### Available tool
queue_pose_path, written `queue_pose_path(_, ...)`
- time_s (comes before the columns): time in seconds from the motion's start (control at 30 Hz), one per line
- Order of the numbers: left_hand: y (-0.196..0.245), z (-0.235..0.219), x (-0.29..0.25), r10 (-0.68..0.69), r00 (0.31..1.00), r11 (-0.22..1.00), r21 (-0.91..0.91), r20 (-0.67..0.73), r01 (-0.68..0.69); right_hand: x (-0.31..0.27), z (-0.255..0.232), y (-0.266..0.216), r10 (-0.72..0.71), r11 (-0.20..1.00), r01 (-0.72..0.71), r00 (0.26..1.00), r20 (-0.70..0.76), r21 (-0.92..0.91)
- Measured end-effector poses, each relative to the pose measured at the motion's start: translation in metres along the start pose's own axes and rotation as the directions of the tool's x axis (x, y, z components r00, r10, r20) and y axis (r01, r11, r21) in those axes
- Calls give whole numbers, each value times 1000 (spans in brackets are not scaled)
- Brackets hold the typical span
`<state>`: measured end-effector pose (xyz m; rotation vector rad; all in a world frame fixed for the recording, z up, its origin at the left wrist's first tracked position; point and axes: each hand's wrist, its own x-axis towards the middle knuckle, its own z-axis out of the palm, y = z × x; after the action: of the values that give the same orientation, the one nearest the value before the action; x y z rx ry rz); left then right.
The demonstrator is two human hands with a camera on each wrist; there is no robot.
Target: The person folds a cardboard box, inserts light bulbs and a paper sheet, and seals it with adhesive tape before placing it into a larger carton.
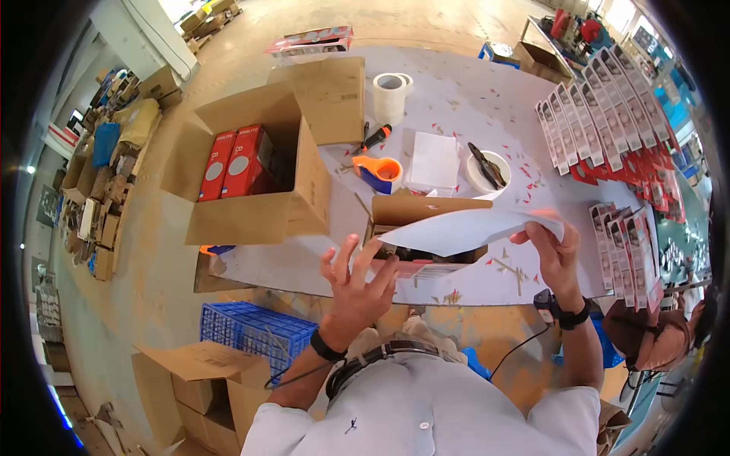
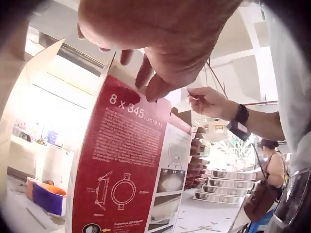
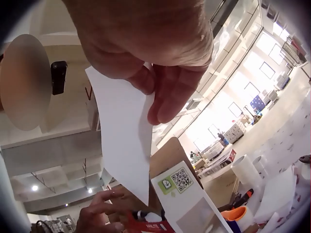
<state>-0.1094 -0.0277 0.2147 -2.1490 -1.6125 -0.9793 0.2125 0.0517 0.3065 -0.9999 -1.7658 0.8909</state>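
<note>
My right hand [image 1: 559, 254] pinches a white sheet of paper [image 1: 464, 229] by its right end, between thumb and fingers. The sheet bends in a curve above an opened red-and-white printed carton [image 2: 124, 150], its brown-lined flap [image 1: 426, 205] raised at the back. Dark items inside the carton show partly under the paper. My left hand [image 1: 359, 287] is at the carton's left front edge, fingers spread and fingertips right at its top. In the left wrist view those fingers reach down over the red panel marked 8 x 345 lumens.
Left on the table stands an open cardboard box [image 1: 312, 201] with red cartons [image 1: 245, 163]. Behind the work lie an orange tape dispenser [image 1: 389, 169], white sheets [image 1: 433, 161], a tape roll [image 1: 475, 182] with pliers [image 1: 487, 166]. Stacked printed cartons [image 1: 601, 121] stand right; another person [image 2: 274, 165] is beyond.
</note>
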Motion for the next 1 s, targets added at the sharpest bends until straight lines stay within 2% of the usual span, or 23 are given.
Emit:
queue_pose_path(0.03, -1, 0, 0, -10, 1000, 1000, -1, 13, 10, 1, 0, -3, -13, 999, 14, 1000, 25, -40)
queue_pose_path(0.13, -3, -5, 6, 79, 992, 997, 3, 94, -80, 0, -1, -3, -13, 996, 18, 998, 59, -86)
queue_pose_path(0.23, -1, -13, 21, -2, 964, 999, -41, 265, 14, -1, -1, -3, 17, 997, -13, 998, 53, -82)
queue_pose_path(0.33, -5, -14, 24, -12, 905, 990, -122, 426, 71, -1, 0, -7, 12, 990, -1, 997, 79, -141)
queue_pose_path(0.43, -8, -9, 19, 16, 925, 983, -177, 379, 55, 2, -1, -18, -42, 971, 70, 991, 124, -228)
queue_pose_path(0.53, -14, -10, 14, 68, 976, 966, -257, 208, -12, 4, -4, -28, -86, 944, 140, 979, 186, -300)
queue_pose_path(0.63, -20, -19, 11, 157, 986, 970, -195, 58, -143, 7, -4, -37, -105, 928, 189, 960, 260, -323)
queue_pose_path(0.73, -30, -12, 4, 58, 990, 904, -414, -132, -108, 14, -2, -49, -100, 920, 213, 939, 328, -329)
queue_pose_path(0.83, -26, -16, 13, -153, 988, 807, -573, 25, 140, 13, 7, -47, -92, 902, 231, 928, 361, -365)
queue_pose_path(0.93, -31, -3, 9, -114, 971, 708, -668, 208, 227, 6, 23, -44, -91, 865, 278, 906, 414, -418)
queue_pose_path(1.0, -30, 7, 3, -144, 951, 626, -719, 273, 302, 3, 33, -44, -73, 832, 291, 902, 426, -473)
